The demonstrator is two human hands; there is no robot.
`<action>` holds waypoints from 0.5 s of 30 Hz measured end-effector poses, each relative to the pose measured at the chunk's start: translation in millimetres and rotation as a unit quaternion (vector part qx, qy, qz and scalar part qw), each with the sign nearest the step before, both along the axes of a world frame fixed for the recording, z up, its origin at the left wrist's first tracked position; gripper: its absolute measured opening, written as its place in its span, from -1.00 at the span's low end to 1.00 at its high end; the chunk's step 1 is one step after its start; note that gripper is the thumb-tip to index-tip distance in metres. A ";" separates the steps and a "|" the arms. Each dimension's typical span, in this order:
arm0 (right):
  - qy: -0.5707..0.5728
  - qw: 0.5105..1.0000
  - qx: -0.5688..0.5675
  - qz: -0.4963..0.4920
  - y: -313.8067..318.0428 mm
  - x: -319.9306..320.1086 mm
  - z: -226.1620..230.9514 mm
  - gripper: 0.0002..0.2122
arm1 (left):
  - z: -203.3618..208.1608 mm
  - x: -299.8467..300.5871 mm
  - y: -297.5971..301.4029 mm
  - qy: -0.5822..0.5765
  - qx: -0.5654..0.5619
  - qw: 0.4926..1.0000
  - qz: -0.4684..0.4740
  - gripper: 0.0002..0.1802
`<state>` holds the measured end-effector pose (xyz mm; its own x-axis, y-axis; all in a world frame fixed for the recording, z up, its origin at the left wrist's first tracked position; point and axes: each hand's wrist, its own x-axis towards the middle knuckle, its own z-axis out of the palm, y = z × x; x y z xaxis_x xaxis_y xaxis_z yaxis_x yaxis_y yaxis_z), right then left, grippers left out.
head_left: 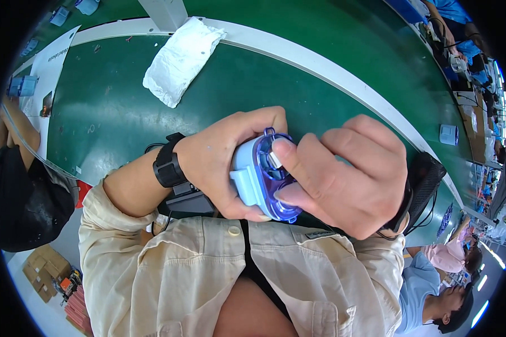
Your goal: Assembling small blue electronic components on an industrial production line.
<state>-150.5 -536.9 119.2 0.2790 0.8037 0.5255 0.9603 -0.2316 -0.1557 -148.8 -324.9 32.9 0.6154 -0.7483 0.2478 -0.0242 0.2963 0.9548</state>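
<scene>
My left hand (219, 163) grips a small light-blue plastic device with a clear violet-blue round cover (261, 175), held close to my chest. My right hand (343, 174) is on the same device from the right, its thumb and forefinger pressing on the clear cover near a small shiny metal part. A black band sits on each wrist. Much of the device is hidden by my fingers.
A green work surface (123, 106) with a white edge strip lies beyond my hands. A crumpled white cloth (180, 59) rests on it at the upper left. A small light-blue box (448, 135) sits far right. Other people sit at the right and left edges.
</scene>
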 end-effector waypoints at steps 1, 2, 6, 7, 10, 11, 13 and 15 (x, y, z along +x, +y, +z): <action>-0.009 1.000 -0.006 -0.001 -0.5 -1.6 -0.5 -0.64 | -0.1 -0.9 -0.9 -0.004 0.005 1.000 0.004 -0.26; -0.018 1.000 -0.012 -0.002 -0.9 -2.9 -1.5 -0.64 | -1.6 -2.0 -2.0 -0.004 0.006 1.000 0.005 -0.26; 0.118 0.990 0.070 0.010 -1.2 4.9 -9.8 -0.67 | -7.0 -2.3 -7.1 -0.072 -0.006 0.994 0.082 -0.28; 0.192 0.975 0.113 0.018 -0.6 7.5 -11.7 -0.68 | -6.1 -2.1 -7.6 -0.082 -0.012 0.990 0.112 -0.28; 0.384 0.906 0.179 0.010 1.4 10.9 -13.3 -0.71 | -3.4 -1.9 -7.5 -0.099 -0.025 0.979 0.175 -0.29; 0.475 0.855 0.208 0.006 2.5 12.1 -14.3 -0.72 | -0.6 -1.2 -6.4 -0.121 -0.015 0.976 0.180 -0.29; 0.484 0.850 0.208 0.025 6.9 13.3 -21.3 -0.71 | 3.1 -0.5 -5.1 -0.162 0.004 0.969 0.188 -0.30; 0.502 0.837 0.211 0.059 11.6 13.8 -30.6 -0.70 | 2.2 -3.1 -4.5 -0.147 0.011 0.970 0.193 -0.31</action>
